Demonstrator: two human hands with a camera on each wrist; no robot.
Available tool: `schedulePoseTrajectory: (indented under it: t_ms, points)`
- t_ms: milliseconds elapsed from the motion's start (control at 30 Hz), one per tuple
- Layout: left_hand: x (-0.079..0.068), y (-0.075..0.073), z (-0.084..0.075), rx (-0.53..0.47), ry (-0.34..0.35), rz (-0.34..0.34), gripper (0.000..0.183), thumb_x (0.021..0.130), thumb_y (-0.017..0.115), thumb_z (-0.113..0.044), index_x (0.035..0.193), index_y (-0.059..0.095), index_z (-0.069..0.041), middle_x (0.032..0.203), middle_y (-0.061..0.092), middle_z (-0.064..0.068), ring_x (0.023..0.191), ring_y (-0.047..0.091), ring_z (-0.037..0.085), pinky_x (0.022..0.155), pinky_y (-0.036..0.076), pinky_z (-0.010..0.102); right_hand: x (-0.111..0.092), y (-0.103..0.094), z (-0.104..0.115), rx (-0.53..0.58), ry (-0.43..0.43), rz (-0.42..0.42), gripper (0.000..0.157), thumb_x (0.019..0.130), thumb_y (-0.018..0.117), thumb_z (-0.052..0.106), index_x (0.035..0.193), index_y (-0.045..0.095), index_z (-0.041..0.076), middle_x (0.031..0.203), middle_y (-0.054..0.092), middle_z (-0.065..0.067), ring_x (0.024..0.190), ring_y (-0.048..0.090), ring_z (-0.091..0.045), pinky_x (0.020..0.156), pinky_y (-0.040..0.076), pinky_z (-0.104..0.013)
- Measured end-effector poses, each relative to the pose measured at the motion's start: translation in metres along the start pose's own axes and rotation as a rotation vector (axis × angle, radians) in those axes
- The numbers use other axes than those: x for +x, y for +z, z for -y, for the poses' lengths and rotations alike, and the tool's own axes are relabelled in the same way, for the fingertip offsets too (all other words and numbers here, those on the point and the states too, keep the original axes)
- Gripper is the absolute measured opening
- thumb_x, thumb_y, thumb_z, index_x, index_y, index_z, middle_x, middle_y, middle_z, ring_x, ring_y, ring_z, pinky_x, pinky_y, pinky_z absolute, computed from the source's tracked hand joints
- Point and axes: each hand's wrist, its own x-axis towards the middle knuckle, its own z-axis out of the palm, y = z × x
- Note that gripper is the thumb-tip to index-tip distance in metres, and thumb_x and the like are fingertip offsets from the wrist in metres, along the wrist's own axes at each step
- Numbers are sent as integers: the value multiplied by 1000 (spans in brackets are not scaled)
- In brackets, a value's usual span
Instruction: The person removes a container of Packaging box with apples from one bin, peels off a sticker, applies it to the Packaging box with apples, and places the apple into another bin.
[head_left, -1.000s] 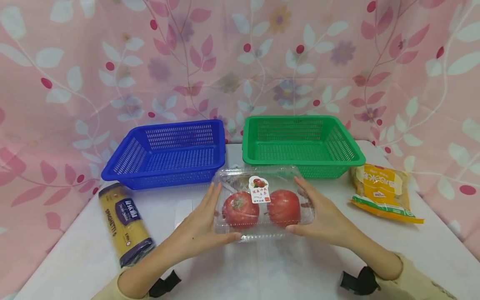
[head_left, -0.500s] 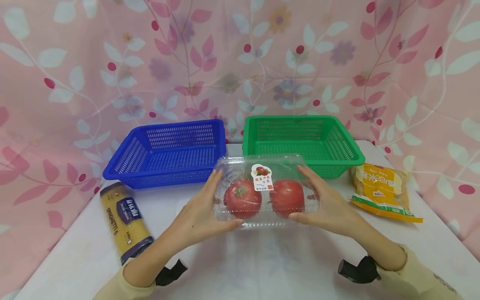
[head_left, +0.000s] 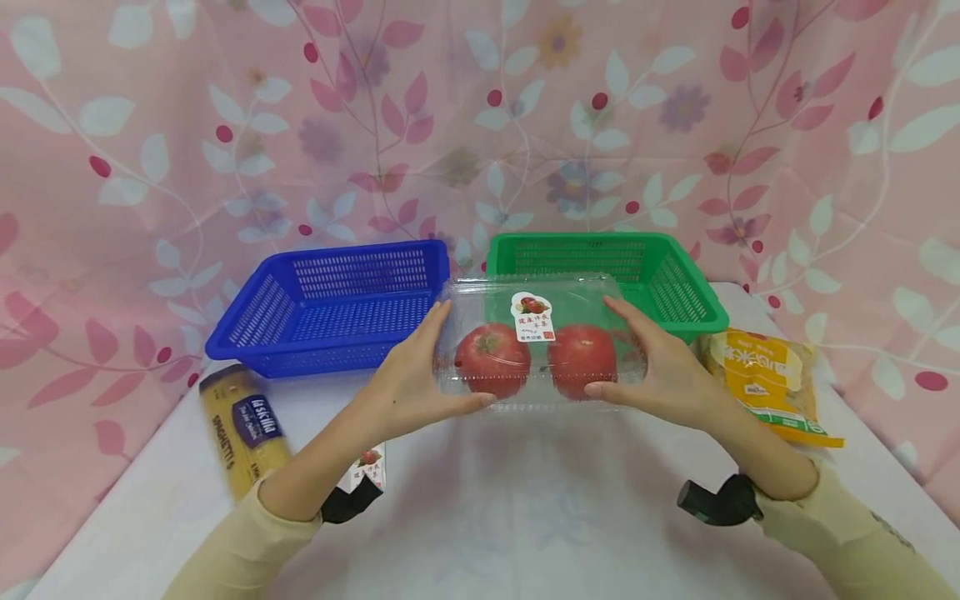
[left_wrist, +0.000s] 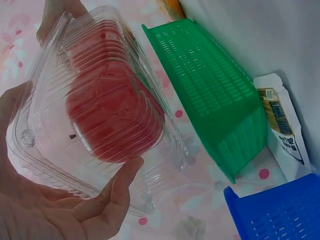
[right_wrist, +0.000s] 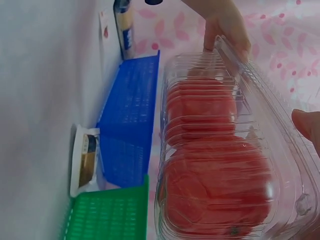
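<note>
A clear plastic clamshell box [head_left: 538,358] holds two red apples [head_left: 492,360] side by side, with a white apple-picture label [head_left: 533,317] on its lid. My left hand [head_left: 412,383] grips the box's left end, thumb along the lower front edge and fingers up the side. At the other end my right hand [head_left: 667,375] holds it the same way. Both hands keep the box raised above the table, overlapping the green basket's front in the head view. In the left wrist view, ribbed plastic covers the apples, and a fingertip presses under the box [left_wrist: 115,110].
A blue basket [head_left: 352,321] stands back left, a green basket [head_left: 682,292] back right. Spaghetti [head_left: 247,425] lies at left, a yellow bag [head_left: 765,375] at right. A small card [head_left: 369,465] sits near my left wrist. A white-and-gold package [left_wrist: 282,125] lies by the baskets.
Both hands have raised the box of apples and moved it away from me, slightly right, toward the green basket. The card by my left wrist has come into clearer view.
</note>
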Motion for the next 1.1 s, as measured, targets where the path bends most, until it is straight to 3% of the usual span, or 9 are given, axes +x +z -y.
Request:
schedulePoseTrajectory:
  t_ms: [233,333,467,600,700,900,1100]
  points:
    - [22,-3,-2,6,0,3,113,63,73,-60,147,15,-12,149,24,5,131,31,25,85,46,48,14,-11,-4,-13,48,-18,94,73,74,42,147,19,20,147,25,-11,122,36,-37,80,46,-55]
    - [32,-4,-2,-8,3,7,112,64,74,-58,147,15,-13,147,28,6,125,40,26,82,48,46,20,-15,-7,-19,69,-35,93,74,73,43,147,19,22,147,27,-11,121,36,-36,80,46,-56]
    - [48,-2,-2,-36,25,0,112,62,75,-59,147,17,-14,136,43,7,105,54,23,76,52,40,27,-22,-11,-29,119,-51,91,74,72,44,146,20,26,146,27,-10,120,37,-36,82,44,-58]
    - [62,1,-1,-56,58,-22,109,60,74,-61,146,22,-18,128,50,4,105,53,19,78,50,39,33,-29,-16,-1,167,-54,90,74,72,47,146,19,32,146,29,-9,119,39,-35,82,44,-57]
    - [71,3,-2,-87,65,-22,108,61,73,-62,146,23,-20,131,48,3,111,51,20,81,49,40,38,-34,-21,29,175,-58,90,75,71,46,146,18,33,146,28,-8,120,42,-33,82,45,-55]
    - [88,7,-3,-134,32,-4,106,63,75,-57,147,21,-20,138,42,4,104,56,25,78,51,37,49,-41,-30,93,151,-65,87,77,71,39,146,19,29,149,21,1,122,44,-28,82,48,-46]
    - [106,11,-6,-122,-6,-1,105,67,75,-52,147,19,-15,144,35,7,105,55,24,80,51,36,61,-45,-40,153,143,-70,84,81,69,35,147,20,22,149,20,1,121,44,-29,86,46,-45]
